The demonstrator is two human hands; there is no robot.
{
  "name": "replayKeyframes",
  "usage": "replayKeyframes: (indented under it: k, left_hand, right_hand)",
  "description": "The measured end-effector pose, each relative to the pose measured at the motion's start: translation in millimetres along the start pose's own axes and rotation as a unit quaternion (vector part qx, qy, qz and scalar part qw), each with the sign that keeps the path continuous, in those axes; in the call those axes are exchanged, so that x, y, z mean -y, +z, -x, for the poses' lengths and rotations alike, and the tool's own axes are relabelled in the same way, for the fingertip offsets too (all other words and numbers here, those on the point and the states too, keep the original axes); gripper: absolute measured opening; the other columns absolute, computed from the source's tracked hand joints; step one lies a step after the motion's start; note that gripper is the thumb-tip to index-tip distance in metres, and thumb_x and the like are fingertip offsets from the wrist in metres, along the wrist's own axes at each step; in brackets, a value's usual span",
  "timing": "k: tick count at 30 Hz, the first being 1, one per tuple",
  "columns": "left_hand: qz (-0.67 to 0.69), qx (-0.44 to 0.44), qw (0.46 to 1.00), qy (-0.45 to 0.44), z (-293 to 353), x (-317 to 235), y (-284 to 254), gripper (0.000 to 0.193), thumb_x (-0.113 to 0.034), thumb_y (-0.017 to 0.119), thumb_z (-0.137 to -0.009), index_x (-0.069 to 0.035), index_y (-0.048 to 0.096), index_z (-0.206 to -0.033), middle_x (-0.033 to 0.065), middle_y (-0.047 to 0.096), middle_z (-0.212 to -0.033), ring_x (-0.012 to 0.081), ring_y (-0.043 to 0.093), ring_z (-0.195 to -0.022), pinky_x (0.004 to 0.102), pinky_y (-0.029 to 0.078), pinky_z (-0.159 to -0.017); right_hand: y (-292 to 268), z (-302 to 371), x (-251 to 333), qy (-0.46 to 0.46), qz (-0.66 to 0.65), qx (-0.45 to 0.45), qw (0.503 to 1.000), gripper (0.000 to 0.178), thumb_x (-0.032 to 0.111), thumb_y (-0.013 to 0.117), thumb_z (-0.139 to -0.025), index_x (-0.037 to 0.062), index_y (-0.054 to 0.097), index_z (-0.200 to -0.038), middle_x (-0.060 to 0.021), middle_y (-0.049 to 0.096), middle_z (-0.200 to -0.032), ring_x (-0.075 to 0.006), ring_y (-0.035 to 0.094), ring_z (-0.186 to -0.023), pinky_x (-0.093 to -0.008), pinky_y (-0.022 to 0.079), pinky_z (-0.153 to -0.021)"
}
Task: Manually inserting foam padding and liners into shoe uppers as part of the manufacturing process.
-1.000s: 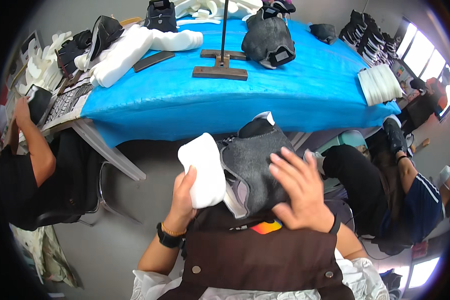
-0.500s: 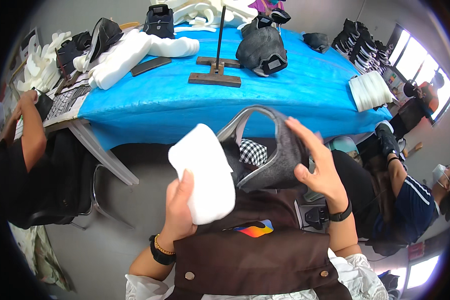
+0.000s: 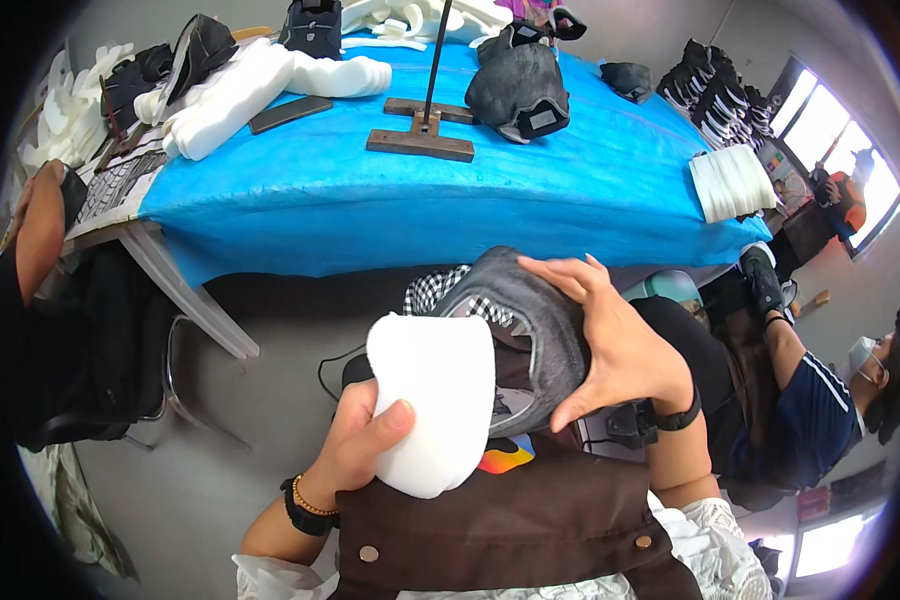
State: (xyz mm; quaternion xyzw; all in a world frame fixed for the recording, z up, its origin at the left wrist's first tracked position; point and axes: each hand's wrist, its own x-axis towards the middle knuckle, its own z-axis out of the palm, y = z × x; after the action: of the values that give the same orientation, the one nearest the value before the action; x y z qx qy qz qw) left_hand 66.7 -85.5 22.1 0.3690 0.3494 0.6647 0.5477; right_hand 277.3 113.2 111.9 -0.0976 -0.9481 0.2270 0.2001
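Observation:
My left hand (image 3: 355,440) grips a white foam insole (image 3: 435,400), thumb across its front and the other fingers hidden behind it. Just right of it is a dark grey shoe upper (image 3: 560,350), its pale-edged opening facing the insole. My right hand (image 3: 620,345) curves round the upper's right side, fingers at the top and thumb at the lower edge. The insole overlaps the near left part of the upper and hides it. Black-and-white checked cloth (image 3: 435,290) shows behind the upper.
Ahead stands a table with a blue cover (image 3: 320,220), holding a wooden stand with a rod (image 3: 420,140), another grey upper (image 3: 520,90), stacked white insoles (image 3: 230,100) and a white bundle (image 3: 732,184). One co-worker's arm (image 3: 38,235) is at left; another masked person (image 3: 820,390) sits at right.
The shoe upper has come down and turned, its opening now more toward the insole. Both hands are slightly lower, and my right fingers have closed in round the upper. The view has shifted slightly.

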Motion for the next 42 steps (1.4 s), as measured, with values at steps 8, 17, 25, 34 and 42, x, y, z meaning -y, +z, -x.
replayKeyframes:
  k: [8, 17, 25, 34, 42]
  left_hand:
    - [-0.106, -0.071, 0.992, -0.013, 3, 7, -28, 0.059, -0.043, 0.052, -0.097, 0.010, 0.055, -0.119, 0.0138, 0.067, -0.104, 0.0163, 0.066, -0.089, 0.0271, 0.051, -0.077]
    - [-0.005, -0.065, 0.998, 0.002, 4, 35, -40, 0.063, -0.044, 0.052, -0.096, 0.012, 0.051, -0.124, 0.0171, 0.065, -0.109, 0.0208, 0.067, -0.094, 0.0308, 0.053, -0.081]
    - [0.016, -0.057, 0.998, -0.008, 19, 26, -45, 0.060, -0.042, 0.056, -0.093, 0.011, 0.053, -0.121, 0.0169, 0.065, -0.110, 0.0195, 0.066, -0.094, 0.0294, 0.052, -0.082]
    - [-0.003, -0.302, 0.851, 0.430, -25, -69, -57, 0.056, -0.042, 0.044, -0.102, -0.002, 0.038, -0.141, 0.0115, 0.052, -0.134, 0.0243, 0.054, -0.120, 0.0451, 0.046, -0.101]
    - [0.289, 0.000, 0.881, 0.375, -64, -29, 4, 0.076, -0.069, 0.037, -0.091, -0.011, 0.036, -0.141, 0.0127, 0.054, -0.126, 0.0358, 0.056, -0.113, 0.0671, 0.045, -0.096]
  right_hand:
    - [16, 0, -21, 0.039, 0.098, -0.081, 0.991, 0.097, 0.059, 0.079, -0.051, 0.0097, 0.053, -0.130, -0.0108, 0.058, -0.126, -0.0305, 0.052, -0.121, -0.0625, 0.018, -0.110]
    - [-7, 1, -10, -0.050, 0.210, -0.189, 0.958, 0.080, 0.061, 0.079, -0.047, 0.0040, 0.065, -0.101, -0.0083, 0.066, -0.088, -0.0260, 0.063, -0.075, -0.0543, 0.033, -0.106]
    - [-19, -23, 13, -0.125, 0.267, -0.175, 0.939, 0.070, 0.063, 0.080, -0.050, 0.0071, 0.066, -0.091, -0.0056, 0.057, -0.068, -0.0254, 0.057, -0.060, -0.0358, 0.046, -0.062]
    - [9, -56, 11, -0.108, 0.298, -0.101, 0.943, 0.070, 0.072, 0.074, -0.053, 0.0134, 0.065, -0.091, -0.0043, 0.049, -0.060, -0.0235, 0.054, -0.057, -0.0359, 0.040, -0.050]
    - [16, -51, 26, -0.092, 0.308, -0.093, 0.942, 0.075, 0.075, 0.072, -0.053, 0.0126, 0.064, -0.094, -0.0042, 0.053, -0.062, -0.0227, 0.056, -0.058, -0.0349, 0.040, -0.051]
